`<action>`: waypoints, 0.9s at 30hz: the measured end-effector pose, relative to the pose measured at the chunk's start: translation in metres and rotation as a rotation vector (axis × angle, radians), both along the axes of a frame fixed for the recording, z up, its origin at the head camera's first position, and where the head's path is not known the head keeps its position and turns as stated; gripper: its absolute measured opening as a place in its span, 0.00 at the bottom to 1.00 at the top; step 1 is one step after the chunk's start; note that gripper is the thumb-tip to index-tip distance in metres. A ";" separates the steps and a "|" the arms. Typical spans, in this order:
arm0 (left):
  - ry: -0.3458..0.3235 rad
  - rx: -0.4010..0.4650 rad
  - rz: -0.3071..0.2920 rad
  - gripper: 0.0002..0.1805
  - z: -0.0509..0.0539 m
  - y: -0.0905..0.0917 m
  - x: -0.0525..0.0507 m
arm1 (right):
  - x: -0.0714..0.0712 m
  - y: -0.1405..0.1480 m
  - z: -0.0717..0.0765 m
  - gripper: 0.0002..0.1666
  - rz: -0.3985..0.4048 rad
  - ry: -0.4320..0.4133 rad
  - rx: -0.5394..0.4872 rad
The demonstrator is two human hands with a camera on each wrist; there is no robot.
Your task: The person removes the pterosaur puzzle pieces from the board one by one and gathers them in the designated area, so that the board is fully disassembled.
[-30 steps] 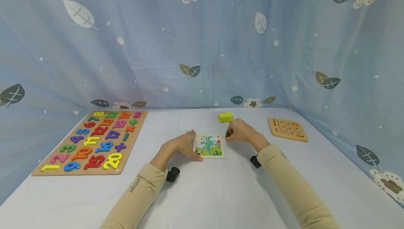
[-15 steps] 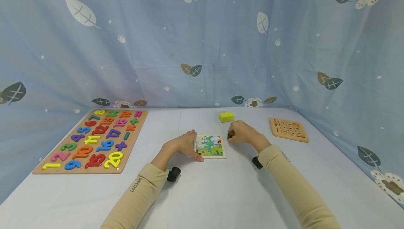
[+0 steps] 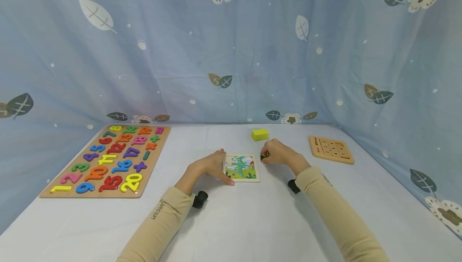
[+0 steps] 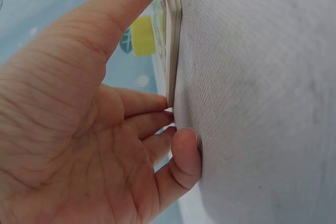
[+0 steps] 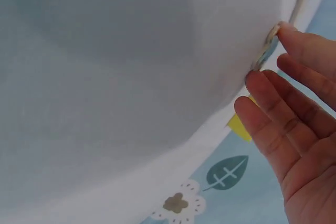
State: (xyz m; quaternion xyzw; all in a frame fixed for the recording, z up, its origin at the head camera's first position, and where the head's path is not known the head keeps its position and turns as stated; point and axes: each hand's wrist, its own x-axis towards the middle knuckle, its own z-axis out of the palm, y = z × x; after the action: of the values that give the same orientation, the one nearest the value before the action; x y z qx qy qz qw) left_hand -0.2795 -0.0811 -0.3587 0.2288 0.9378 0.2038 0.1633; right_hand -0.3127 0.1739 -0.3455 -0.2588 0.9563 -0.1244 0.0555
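Observation:
A small square jigsaw puzzle (image 3: pixel 240 167) with a green dinosaur picture lies flat on the white table in a pale frame. My left hand (image 3: pixel 210 164) holds its left side, thumb at the near corner and fingers toward the far one. In the left wrist view the frame edge (image 4: pixel 173 51) runs between thumb and index finger. Just right of the puzzle, my right hand (image 3: pixel 278 152) pinches a small flat puzzle piece (image 5: pixel 268 48) between thumb and fingertips, low over the table. The piece is seen nearly edge-on, so its picture is mostly hidden.
Behind the puzzle stands a yellow-green block (image 3: pixel 260 135). On the left lies a large board (image 3: pixel 146 181) of coloured numbers and signs. A small wooden number board (image 3: pixel 331 149) lies to the right. A blue patterned curtain (image 3: pixel 173 53) hangs along the table's back.
The right hand has shifted very slightly away from the puzzle, still pinching the piece. Left hand and puzzle keep their places; the whole view drifts slightly.

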 end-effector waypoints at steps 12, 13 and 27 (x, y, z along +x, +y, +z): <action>-0.002 0.016 0.012 0.58 0.000 0.001 -0.001 | 0.003 -0.032 0.001 0.18 0.013 -0.002 -0.177; -0.002 0.014 0.011 0.58 0.000 0.001 -0.001 | 0.003 -0.036 0.000 0.18 0.016 -0.006 -0.166; 0.000 -0.026 0.001 0.62 0.002 0.001 0.000 | 0.001 -0.070 -0.003 0.12 -0.004 -0.065 -0.055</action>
State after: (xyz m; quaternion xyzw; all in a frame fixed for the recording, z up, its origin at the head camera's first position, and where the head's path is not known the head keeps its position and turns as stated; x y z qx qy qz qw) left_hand -0.2792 -0.0800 -0.3562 0.2261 0.9405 0.1914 0.1661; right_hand -0.3119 0.1035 -0.3489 -0.2542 0.9507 -0.1590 0.0793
